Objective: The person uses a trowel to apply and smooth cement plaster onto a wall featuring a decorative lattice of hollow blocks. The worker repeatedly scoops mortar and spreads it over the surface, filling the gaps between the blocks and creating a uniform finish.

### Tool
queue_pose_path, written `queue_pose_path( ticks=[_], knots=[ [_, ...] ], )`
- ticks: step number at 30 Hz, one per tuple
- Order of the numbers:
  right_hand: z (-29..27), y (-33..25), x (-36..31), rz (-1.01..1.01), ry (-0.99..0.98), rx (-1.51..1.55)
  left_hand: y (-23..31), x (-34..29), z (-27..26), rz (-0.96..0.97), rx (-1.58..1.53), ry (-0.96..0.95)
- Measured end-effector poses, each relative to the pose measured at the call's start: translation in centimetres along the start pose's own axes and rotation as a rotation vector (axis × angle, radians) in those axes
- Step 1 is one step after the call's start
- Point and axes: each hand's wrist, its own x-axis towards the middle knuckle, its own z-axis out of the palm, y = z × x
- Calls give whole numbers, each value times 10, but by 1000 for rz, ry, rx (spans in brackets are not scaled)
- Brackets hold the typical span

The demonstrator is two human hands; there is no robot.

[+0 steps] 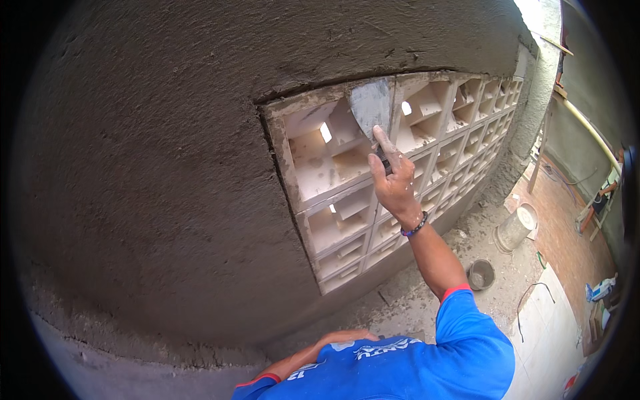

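My right hand point(395, 175) is closed round the dark handle of a putty knife point(373, 107), its index finger stretched along the wide grey blade. The blade lies against the top edge of a panel of pale ventilation blocks point(333, 193), set into a wall of grey plaster point(160, 167). Whitish smears cover the fingers, and a dark beaded bracelet circles the wrist. Low in the picture, my left hand point(357, 335) is close to the front of my blue shirt. Its fingers are mostly hidden, and whether it holds anything does not show.
A dark gap runs between plaster and panel edge. On the dusty floor to the right stand a small dark bucket point(481, 274) and a larger pale bucket point(516, 228). Pale boards point(548, 320) lie nearer. A long pole point(590, 130) leans by the far wall, where another person is partly visible.
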Motion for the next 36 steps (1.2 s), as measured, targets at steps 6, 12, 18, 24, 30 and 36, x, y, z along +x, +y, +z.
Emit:
queue_pose_path(
  ticks=[6,12,18,24,30,36],
  knots=[
    [13,-14,5,-108,36,-24,-11,-3,-3,-68,-118,42],
    [32,-28,-1,-122,34,6,-15,-11,-2,-54,-95,48],
    [43,-40,0,-98,65,10,-10,-18,3,-53,-121,60],
    [46,-43,-14,-169,18,-34,32,-19,14,46,90,-58],
    [45,-56,0,-181,-58,15,-43,9,-22,-178,249,-316],
    [54,-54,-70,-52,-153,-33,-62,-8,-34,-129,247,-76]
  ],
)
